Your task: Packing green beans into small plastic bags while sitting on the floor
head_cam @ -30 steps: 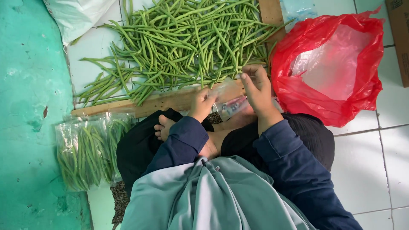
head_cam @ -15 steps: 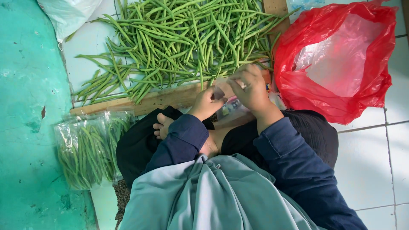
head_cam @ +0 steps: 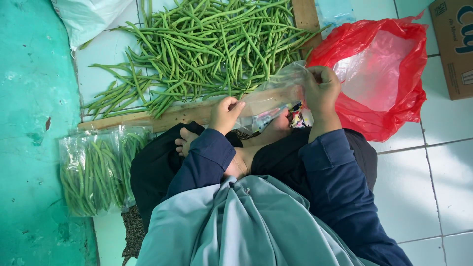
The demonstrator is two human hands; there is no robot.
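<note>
Clear plastic: an empty see-through bag (head_cam: 268,101) is stretched between both hands, held over the lap at the near edge of the wooden board (head_cam: 172,114)
Left hand: the left hand (head_cam: 225,114) pinches the lower end of the bag, fingers closed on the film
Right hand: the right hand (head_cam: 321,89) is closed on the upper end of the bag, by what looks like its mouth, fingertips working the plastic
Bag contents: no beans show inside it; I cannot tell whether the mouth is fully parted
Done, by the look of it: packed bags of green beans (head_cam: 96,167) lie side by side on the floor at the left, well apart from the hands; how many there are I cannot tell
Left to do, as I judge: a large loose heap of green beans (head_cam: 202,44) covers the tiles beyond the board, far more than is bagged, so the packing seems to be at an early stage
Nearby: a red plastic bag (head_cam: 379,74) lies open just beside the right hand, and a cardboard box (head_cam: 456,44) sits at the far right corner
</note>
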